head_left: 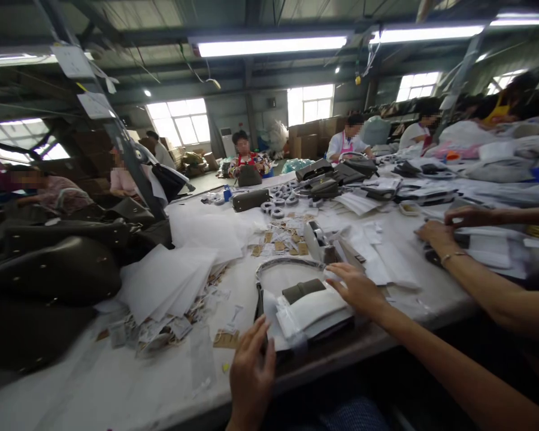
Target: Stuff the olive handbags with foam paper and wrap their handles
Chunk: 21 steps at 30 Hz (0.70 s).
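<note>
A dark olive handbag [259,302] lies on the table in front of me, partly covered by white paper sheets [323,308]. Its arched handle [291,261] is wrapped in a pale covering. My left hand [251,365] is at the bag's left edge, fingers stretched and thumb apart; whether it touches the bag is unclear. With fingers extended, my right hand [357,290] rests at the handle's right end, over something whitish that is partly hidden under the fingertips. A tape dispenser [317,240] stands just behind the bag.
Dark bags [58,275] pile up at the left. White sheets [170,281] lie over small packets and tags. Tape rolls [277,212] and more bags [323,179] sit farther back. At the right, a co-worker's hands [438,235] work on another bag. A metal post [126,149] rises at left.
</note>
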Each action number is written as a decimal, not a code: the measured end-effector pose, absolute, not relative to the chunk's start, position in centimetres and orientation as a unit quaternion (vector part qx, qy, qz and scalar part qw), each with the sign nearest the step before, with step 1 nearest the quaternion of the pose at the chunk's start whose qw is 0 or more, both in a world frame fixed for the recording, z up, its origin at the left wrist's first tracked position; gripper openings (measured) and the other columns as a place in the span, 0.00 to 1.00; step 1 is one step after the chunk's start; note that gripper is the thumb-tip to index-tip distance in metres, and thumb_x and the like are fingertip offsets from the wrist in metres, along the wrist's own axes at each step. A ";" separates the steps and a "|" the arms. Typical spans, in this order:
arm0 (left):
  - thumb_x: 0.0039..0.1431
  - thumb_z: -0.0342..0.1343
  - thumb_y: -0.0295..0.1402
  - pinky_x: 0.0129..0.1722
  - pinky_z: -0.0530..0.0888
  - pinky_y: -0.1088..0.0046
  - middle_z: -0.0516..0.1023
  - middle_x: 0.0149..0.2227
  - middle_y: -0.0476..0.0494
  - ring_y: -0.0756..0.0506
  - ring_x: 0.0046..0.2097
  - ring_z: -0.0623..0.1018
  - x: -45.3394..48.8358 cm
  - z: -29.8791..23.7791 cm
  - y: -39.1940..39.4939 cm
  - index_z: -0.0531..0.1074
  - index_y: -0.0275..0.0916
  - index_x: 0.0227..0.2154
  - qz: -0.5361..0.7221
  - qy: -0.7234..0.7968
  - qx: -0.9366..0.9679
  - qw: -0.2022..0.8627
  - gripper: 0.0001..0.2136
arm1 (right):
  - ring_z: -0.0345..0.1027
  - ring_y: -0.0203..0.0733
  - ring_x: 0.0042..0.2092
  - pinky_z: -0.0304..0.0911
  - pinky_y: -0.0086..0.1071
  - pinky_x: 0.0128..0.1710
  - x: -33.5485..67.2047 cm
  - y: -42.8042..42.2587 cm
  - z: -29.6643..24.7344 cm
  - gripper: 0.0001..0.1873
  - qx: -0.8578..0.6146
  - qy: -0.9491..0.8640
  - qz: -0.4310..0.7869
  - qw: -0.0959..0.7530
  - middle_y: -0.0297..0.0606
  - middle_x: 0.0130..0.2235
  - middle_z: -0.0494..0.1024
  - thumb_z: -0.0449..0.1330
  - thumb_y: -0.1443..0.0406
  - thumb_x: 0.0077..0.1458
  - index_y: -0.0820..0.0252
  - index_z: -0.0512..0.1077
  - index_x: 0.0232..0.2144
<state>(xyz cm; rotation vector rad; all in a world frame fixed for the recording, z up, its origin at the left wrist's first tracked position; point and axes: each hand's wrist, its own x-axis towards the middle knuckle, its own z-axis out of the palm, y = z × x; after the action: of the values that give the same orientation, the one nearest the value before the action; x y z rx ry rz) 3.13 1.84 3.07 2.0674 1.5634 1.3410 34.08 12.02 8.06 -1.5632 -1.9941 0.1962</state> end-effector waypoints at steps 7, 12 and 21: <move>0.63 0.54 0.41 0.67 0.55 0.54 0.69 0.61 0.33 0.37 0.67 0.62 2.8 1.5 6.2 0.72 0.33 0.55 0.478 0.641 0.480 0.361 0.22 | 0.70 0.61 0.55 0.66 0.54 0.54 38.3 9.5 3.9 0.30 -0.720 -0.618 0.154 0.277 0.50 0.53 0.77 0.52 0.46 0.60 0.58 0.74 0.54; 0.66 0.48 0.52 0.69 0.47 0.62 0.55 0.70 0.45 0.42 0.71 0.51 3.7 5.6 5.1 0.57 0.45 0.66 0.583 0.606 0.425 0.335 0.30 | 0.64 0.53 0.62 0.61 0.46 0.61 36.1 9.2 6.6 0.33 -0.658 -0.597 0.168 0.428 0.43 0.61 0.70 0.52 0.46 0.61 0.54 0.63 0.63; 0.59 0.42 0.65 0.65 0.62 0.56 0.68 0.63 0.42 0.35 0.64 0.65 1.7 10.1 4.7 0.60 0.45 0.65 0.657 0.518 0.435 0.333 0.38 | 0.56 0.53 0.66 0.53 0.51 0.66 33.4 11.0 5.7 0.34 -0.545 -0.652 0.206 0.485 0.47 0.65 0.63 0.53 0.48 0.62 0.59 0.62 0.64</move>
<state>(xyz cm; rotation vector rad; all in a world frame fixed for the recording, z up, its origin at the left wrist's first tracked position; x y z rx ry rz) 1.74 4.72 10.10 1.1357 1.3537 1.7164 33.37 11.01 5.70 -1.3266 -1.5882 0.5021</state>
